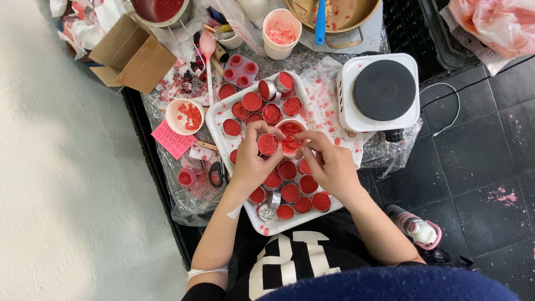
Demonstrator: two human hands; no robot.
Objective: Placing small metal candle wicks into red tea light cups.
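I am sitting in a makeshift craft workshop, working over a white tray [214,120] of red-filled tins beside a hotplate [384,90], plastic-covered floor [184,206] and wax-spattered cups.

A low black table [146,120], draped in crinkled clear plastic sheeting [184,203], carries everything. A white rectangular plastic tray [214,120] sits mid-table; right of the tray stands a white electric hotplate [380,92], left of it a brown cardboard box [134,56].

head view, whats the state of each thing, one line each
left hand: holding a small red-filled tin
right hand: fingers at a paper cup of red bits
tray: packed with filled tins
hot plate: bare on top
cardboard box: open
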